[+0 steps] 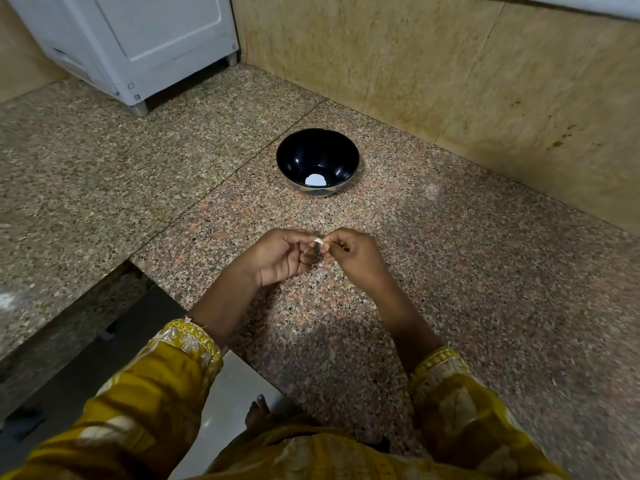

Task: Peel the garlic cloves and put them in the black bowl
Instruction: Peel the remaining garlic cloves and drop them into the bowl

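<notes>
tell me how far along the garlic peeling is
Done: a white spot sits at the bottom of the bowl, perhaps one peeled clove or just glare. In hand: the left hand and right hand pinch a clove between them, apparently mid-peel. Left: finish peeling it and drop it in the bowl.
</notes>
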